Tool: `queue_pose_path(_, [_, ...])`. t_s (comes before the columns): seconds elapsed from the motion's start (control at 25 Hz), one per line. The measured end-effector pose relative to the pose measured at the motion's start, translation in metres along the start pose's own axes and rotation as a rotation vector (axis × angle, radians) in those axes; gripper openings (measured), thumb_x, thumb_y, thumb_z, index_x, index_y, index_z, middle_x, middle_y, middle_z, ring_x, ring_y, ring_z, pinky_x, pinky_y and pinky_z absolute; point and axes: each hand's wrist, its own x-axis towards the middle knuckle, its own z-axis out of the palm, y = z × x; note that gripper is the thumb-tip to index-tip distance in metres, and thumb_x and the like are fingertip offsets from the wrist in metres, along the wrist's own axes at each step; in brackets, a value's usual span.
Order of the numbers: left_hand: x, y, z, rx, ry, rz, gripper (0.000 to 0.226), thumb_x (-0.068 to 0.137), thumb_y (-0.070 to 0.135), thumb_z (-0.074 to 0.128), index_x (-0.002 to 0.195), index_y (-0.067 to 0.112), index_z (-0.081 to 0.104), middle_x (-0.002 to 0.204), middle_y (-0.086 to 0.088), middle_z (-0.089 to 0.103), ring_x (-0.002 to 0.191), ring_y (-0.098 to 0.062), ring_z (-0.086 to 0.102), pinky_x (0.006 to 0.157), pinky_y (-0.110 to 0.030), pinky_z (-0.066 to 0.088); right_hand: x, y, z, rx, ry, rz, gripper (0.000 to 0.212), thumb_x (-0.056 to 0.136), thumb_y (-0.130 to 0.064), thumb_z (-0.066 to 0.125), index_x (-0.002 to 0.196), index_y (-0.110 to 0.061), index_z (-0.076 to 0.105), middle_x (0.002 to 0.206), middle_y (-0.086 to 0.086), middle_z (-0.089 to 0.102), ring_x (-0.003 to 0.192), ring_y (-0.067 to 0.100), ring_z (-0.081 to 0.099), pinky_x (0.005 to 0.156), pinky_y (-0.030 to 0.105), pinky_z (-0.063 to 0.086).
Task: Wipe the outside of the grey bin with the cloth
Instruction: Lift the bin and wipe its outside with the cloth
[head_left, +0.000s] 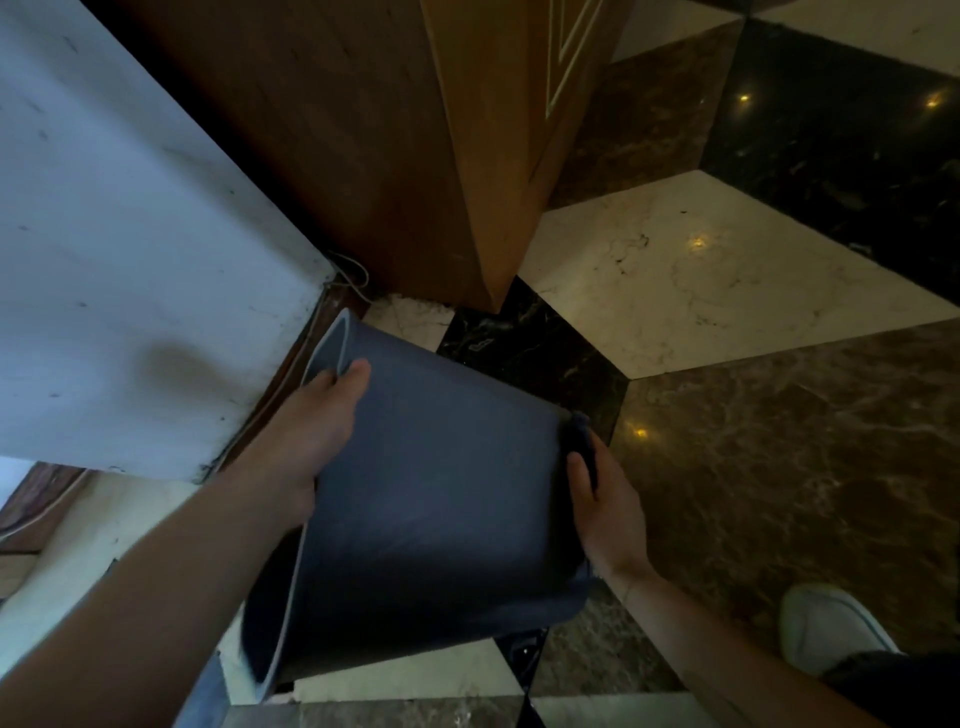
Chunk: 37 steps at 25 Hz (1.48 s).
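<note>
The grey bin (441, 499) is lifted off the floor and tipped on its side, its open rim toward the left and its base toward the right. My left hand (317, 431) grips the rim, thumb on the outer wall and fingers hidden inside. My right hand (608, 504) presses a dark cloth (582, 439) against the bin's base end; only a bunched strip of the cloth shows above my fingers.
A white wall (119, 249) rises at the left and a wooden cabinet (415, 145) stands behind the bin. The floor is polished marble tile (691, 275) in white, brown and black. A white shoe (826, 623) rests at the lower right.
</note>
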Motion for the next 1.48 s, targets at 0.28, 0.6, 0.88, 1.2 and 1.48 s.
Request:
queue_pose_path(0.28, [0.055,0.055,-0.005,0.173,0.204,0.021,0.085,0.082,0.065,0.055,0.140,0.004,0.045,0.136,-0.016,0.055,0.115,-0.034,0.056,0.096,-0.043,0.048,-0.011,0.005,0.010,-0.092,-0.006,-0.042,0.057,0.099,-0.053,0.034,0.153,-0.035,0.029,0.154,-0.006,0.045,0.138,0.016,0.045,0.106,0.029,0.034])
queue_pose_path(0.6, [0.056,0.058,0.003,0.764,0.479,0.402,0.042,0.100,0.037,0.035,0.080,0.006,0.055,0.088,-0.018,0.061,0.076,-0.033,0.055,0.065,-0.036,0.036,-0.002,-0.018,0.006,0.312,0.065,0.108,0.049,0.100,-0.045,0.046,0.148,-0.038,0.039,0.140,-0.006,0.054,0.128,0.014,0.049,0.103,0.031,0.042])
queue_pose_path(0.88, [-0.002,0.034,-0.034,0.564,0.248,0.752,0.034,0.098,0.042,0.038,0.087,0.013,0.051,0.073,-0.007,0.054,0.061,-0.020,0.052,0.057,-0.022,0.042,0.010,-0.049,-0.008,0.511,0.183,0.046,0.037,0.103,-0.037,0.045,0.138,-0.029,0.053,0.122,-0.010,0.065,0.110,0.008,0.062,0.085,0.026,0.049])
queue_pose_path(1.2, [-0.006,0.026,-0.045,0.345,0.239,0.202,0.057,0.088,0.069,0.032,0.093,0.023,0.064,0.098,-0.006,0.071,0.078,-0.022,0.064,0.068,-0.036,0.048,-0.003,-0.041,-0.008,0.403,0.236,-0.024,0.021,0.103,-0.033,0.044,0.109,-0.031,0.065,0.086,-0.024,0.069,0.077,-0.002,0.066,0.063,0.022,0.047])
queue_pose_path(1.48, [-0.020,0.016,-0.026,0.466,0.300,0.548,0.059,0.100,0.047,0.029,0.104,-0.003,0.060,0.099,-0.030,0.065,0.086,-0.042,0.061,0.076,-0.050,0.049,0.000,-0.047,-0.018,0.250,0.347,-0.138,0.033,0.101,-0.043,0.040,0.116,-0.025,0.063,0.095,-0.009,0.069,0.092,0.019,0.067,0.072,0.029,0.049])
